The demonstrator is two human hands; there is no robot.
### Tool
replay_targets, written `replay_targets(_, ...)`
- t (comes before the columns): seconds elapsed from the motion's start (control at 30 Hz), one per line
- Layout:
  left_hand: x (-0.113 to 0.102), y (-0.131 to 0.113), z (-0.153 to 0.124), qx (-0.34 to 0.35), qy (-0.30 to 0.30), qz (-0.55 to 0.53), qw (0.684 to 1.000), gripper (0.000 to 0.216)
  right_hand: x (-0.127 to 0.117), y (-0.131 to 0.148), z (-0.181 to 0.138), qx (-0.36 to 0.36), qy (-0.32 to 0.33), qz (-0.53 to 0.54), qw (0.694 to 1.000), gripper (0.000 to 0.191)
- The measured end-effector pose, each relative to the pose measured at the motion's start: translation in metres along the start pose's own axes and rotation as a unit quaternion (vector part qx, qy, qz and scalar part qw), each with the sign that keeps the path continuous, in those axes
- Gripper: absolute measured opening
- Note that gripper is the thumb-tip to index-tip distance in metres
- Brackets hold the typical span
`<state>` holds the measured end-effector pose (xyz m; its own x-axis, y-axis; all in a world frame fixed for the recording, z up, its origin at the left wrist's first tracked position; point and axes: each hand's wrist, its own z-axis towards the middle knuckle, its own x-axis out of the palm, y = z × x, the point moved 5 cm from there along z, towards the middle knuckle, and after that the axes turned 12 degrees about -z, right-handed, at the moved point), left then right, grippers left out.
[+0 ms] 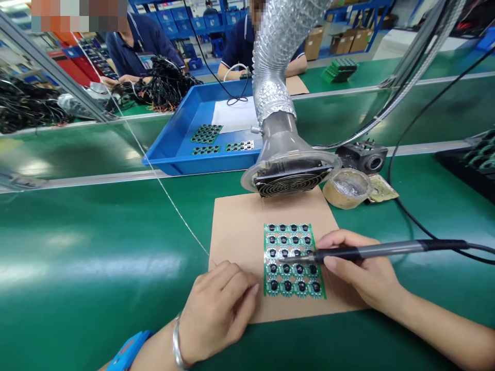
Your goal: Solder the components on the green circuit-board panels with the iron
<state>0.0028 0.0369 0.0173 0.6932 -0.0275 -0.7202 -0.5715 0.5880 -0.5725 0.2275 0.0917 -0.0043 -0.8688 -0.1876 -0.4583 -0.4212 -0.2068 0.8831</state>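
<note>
Gripping soldering iron (386, 250) in right fingers (333, 238), tip over mid-rows of board panel (299, 269) on cardboard (237, 221). Looks underway; can't tell grip of left fingers (243, 281) on wire (166, 195), or rows done versus remaining.

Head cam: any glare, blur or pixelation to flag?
Head view: whitish glare on the green table, left of the left hand; head view: bright highlights on the foil duct; head view: circuit-board panel fairly sharp, far blue shelves softer; head view: pixelated patches hide detail at the top.
</note>
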Motion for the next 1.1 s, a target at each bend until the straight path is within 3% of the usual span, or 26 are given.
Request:
replay_targets(0.27,0.004,0.004,-0.007,0.003,-0.001,0.010,1.000,0.005,0.017,0.003,0.009,-0.049,-0.016,-0.039,0.998,0.009)
replay_targets(0.8,0.010,0.008,-0.006,-0.001,0.005,0.038,0.999,0.004,0.018,0.008,0.009,-0.049,0.011,-0.090,0.995,0.008)
replay_targets(1.1,0.011,0.007,-0.004,0.004,0.003,0.036,0.999,0.005,0.017,0.007,0.008,-0.054,0.007,-0.064,0.996,0.009)
